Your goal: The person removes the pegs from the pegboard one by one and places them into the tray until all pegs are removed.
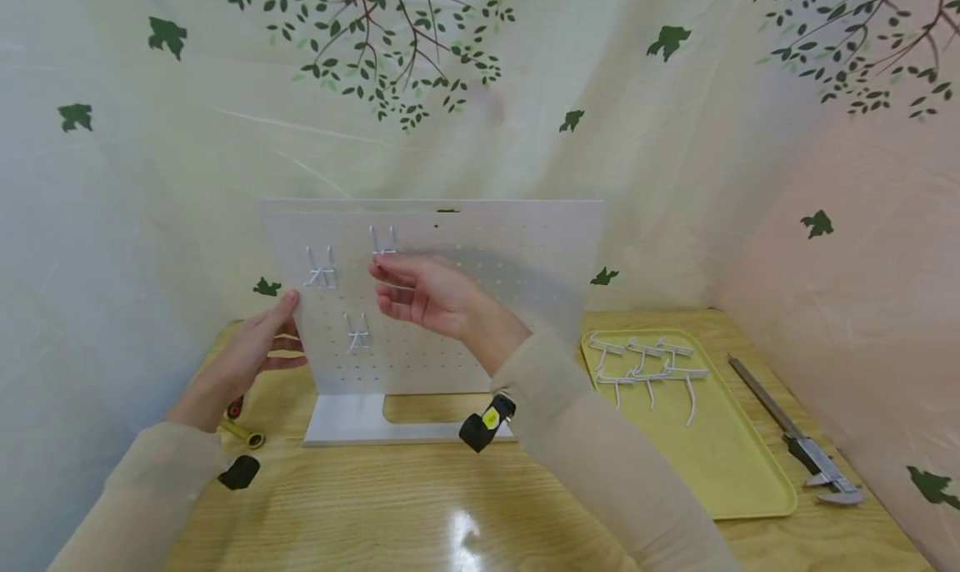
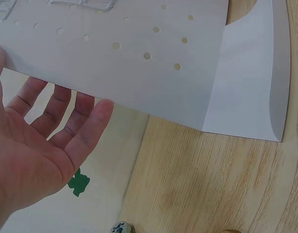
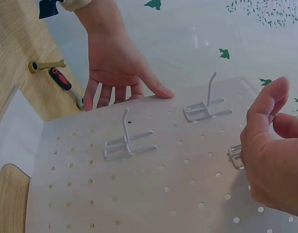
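A white pegboard (image 1: 555, 247) stands upright on its white base (image 1: 345, 418). My left hand (image 1: 258, 351) holds the board's left edge, thumb on the front face and the other fingers behind it. High on the board, my right hand (image 1: 431, 293) pinches the lower front of a white wire hook (image 1: 372, 237), whose two prongs lie up against the board. In the right wrist view that hand partly covers the hook (image 3: 235, 156). Two more hooks sit on the board, one at upper left (image 1: 322, 272) and one lower (image 1: 358, 336).
To the right, a yellow tray (image 1: 720, 480) carries several white wire hooks (image 1: 686, 374). A caliper (image 1: 806, 451) lies beyond the tray on the wooden table (image 1: 360, 505). Behind the left forearm are a brass-coloured wrench (image 3: 47, 64) and a red-and-black-handled tool (image 3: 60, 78).
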Tool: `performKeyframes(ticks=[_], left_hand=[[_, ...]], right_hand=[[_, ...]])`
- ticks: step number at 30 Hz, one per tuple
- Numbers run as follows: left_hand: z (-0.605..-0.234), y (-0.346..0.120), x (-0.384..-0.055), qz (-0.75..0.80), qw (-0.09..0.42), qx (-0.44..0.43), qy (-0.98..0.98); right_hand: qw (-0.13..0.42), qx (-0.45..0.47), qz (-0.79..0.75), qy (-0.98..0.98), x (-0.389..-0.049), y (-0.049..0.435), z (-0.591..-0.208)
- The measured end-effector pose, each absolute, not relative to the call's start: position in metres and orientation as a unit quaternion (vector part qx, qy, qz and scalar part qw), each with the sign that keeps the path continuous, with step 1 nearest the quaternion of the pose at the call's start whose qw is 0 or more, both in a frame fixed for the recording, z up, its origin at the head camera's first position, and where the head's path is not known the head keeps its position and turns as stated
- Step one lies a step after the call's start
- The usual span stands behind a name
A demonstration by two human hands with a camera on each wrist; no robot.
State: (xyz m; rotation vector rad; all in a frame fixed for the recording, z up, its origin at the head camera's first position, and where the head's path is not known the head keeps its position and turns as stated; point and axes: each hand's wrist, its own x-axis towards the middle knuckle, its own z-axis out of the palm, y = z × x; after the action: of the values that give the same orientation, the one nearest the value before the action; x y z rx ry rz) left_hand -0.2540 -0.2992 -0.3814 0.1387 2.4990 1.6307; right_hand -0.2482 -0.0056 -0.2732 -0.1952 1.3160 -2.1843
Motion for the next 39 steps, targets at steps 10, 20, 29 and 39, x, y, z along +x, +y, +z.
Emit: performKeyframes(ticks=[10, 20, 29, 39], left_hand=[[-0.381, -0.299, -0.257, 0.549, 0.08, 0.048, 0.831], [-0.383, -0.302, -0.262, 0.556, 0.08, 0.053, 0.826], [-0.383, -0.303, -0.262, 0.555, 0.082, 0.055, 0.826], [-0.383, -0.303, -0.261, 0.549, 0.081, 0.055, 0.83]], right_hand=[[0.285, -0.065, -0.819, 0.494, -0.249, -0.005, -0.273], [0.281, -0.073, -0.809, 0.512, -0.25, -0.005, -0.272], [0.275, -0.087, -0.79, 0.541, -0.248, -0.001, -0.275], [0.266, -0.145, -0.764, 0.57, -0.243, 0.006, -0.273]])
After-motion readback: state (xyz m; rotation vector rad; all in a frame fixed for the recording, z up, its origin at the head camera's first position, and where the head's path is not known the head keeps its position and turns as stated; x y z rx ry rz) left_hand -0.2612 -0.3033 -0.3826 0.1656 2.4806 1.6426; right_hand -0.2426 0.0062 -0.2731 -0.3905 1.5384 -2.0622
